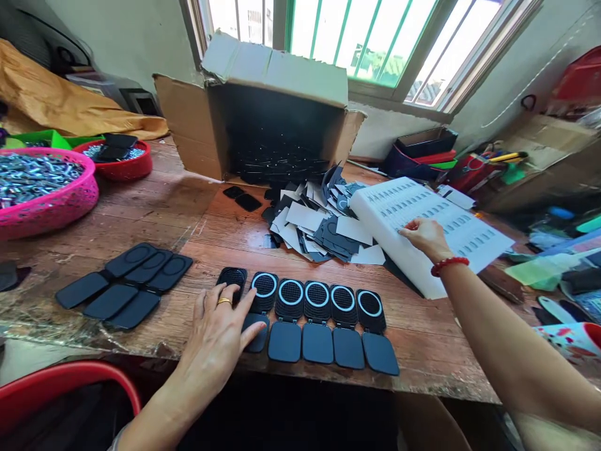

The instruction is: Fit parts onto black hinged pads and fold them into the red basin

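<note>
A row of hinged black folding pads [290, 299] lies unfolded along the front of the table. Most of their upper halves carry a white ring [317, 294]; the leftmost upper half [233, 275] shows no white ring. My left hand [216, 322] rests over the left end of this row, fingers apart and fingertips touching the leftmost pads. It wears a gold ring. My right hand [426, 238], with a red bead bracelet, reaches over a white foam tray [389, 238] holding rows of small thin parts. Its thumb and fingertips are pinched at the tray; what they hold is too small to make out.
More black folding pads [136, 282] lie at left. A pile of grey and white paper cutouts [323, 219] sits before an open cardboard box [190, 125]. Pink [70, 200] and red [136, 169] baskets of metal parts stand far left. A patterned cup [575, 341] is at right.
</note>
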The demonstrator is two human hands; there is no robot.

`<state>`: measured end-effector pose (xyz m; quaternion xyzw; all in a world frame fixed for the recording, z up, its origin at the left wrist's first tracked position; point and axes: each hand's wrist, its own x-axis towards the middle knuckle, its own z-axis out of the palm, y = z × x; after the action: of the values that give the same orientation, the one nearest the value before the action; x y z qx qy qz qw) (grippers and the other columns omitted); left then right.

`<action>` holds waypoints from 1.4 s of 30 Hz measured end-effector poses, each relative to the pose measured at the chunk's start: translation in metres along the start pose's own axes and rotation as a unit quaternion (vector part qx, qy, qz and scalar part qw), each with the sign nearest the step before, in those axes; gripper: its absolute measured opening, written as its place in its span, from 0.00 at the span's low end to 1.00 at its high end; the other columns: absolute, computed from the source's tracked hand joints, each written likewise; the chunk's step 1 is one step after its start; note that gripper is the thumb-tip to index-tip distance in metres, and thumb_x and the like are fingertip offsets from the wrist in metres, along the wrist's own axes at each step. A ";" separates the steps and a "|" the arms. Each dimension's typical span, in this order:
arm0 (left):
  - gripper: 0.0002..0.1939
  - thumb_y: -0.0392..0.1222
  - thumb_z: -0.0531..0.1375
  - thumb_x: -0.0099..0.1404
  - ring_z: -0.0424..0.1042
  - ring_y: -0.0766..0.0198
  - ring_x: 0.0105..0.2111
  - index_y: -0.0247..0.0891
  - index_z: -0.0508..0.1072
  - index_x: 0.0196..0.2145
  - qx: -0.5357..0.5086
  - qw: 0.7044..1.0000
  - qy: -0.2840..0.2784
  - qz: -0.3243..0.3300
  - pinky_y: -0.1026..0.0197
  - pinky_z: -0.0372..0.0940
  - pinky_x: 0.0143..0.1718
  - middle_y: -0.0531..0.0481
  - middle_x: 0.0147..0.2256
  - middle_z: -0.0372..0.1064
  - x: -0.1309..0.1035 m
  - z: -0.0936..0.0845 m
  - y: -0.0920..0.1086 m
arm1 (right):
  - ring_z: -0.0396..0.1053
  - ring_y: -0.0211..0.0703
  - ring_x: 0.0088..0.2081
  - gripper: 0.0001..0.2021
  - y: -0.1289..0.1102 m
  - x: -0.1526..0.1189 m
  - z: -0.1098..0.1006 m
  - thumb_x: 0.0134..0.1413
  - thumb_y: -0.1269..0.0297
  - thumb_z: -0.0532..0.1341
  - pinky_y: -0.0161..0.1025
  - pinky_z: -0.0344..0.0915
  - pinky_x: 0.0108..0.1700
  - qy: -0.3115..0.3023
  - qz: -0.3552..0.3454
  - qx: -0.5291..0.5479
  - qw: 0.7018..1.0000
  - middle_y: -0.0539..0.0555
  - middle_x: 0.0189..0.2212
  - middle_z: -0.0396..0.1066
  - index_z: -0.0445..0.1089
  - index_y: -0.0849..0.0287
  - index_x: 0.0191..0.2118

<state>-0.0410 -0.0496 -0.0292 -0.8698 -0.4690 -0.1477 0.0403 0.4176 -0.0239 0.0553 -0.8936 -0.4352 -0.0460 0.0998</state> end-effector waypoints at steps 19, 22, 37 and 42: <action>0.23 0.47 0.64 0.64 0.63 0.46 0.54 0.34 0.70 0.53 -0.063 0.991 -0.069 -0.092 0.44 0.61 0.56 0.38 0.52 0.68 -0.011 -0.017 -0.039 | 0.68 0.41 0.22 0.07 -0.152 -0.083 -0.026 0.48 0.63 0.61 0.40 0.65 0.26 -0.114 -0.201 0.307 0.923 0.53 0.24 0.73 0.71 0.57 0.35; 0.23 0.47 0.65 0.64 0.62 0.45 0.55 0.33 0.70 0.53 -0.072 0.992 -0.066 -0.085 0.41 0.59 0.58 0.37 0.52 0.69 -0.011 -0.020 -0.038 | 0.65 0.37 0.19 0.04 -0.202 -0.115 0.008 0.48 0.65 0.61 0.35 0.64 0.21 -0.288 -0.231 0.388 0.844 0.48 0.19 0.68 0.70 0.58 0.32; 0.28 0.45 0.67 0.62 0.60 0.42 0.58 0.30 0.68 0.55 -0.094 0.985 -0.103 -0.099 0.37 0.51 0.63 0.37 0.53 0.69 -0.007 -0.028 -0.038 | 0.69 0.38 0.23 0.05 -0.280 -0.156 0.084 0.52 0.73 0.59 0.33 0.61 0.25 -0.300 -0.346 0.282 0.843 0.49 0.20 0.72 0.71 0.59 0.29; 0.29 0.45 0.67 0.62 0.60 0.42 0.58 0.33 0.66 0.58 -0.080 0.989 -0.090 -0.089 0.36 0.51 0.62 0.38 0.53 0.69 -0.009 -0.025 -0.038 | 0.71 0.44 0.31 0.09 -0.279 -0.161 0.077 0.54 0.73 0.58 0.37 0.63 0.34 -0.223 -0.423 0.215 0.852 0.54 0.28 0.76 0.75 0.58 0.28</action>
<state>-0.0829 -0.0407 -0.0102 -0.8346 -0.5331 -0.1094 -0.0854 0.0984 0.0364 -0.0083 -0.5659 -0.7804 0.2118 0.1607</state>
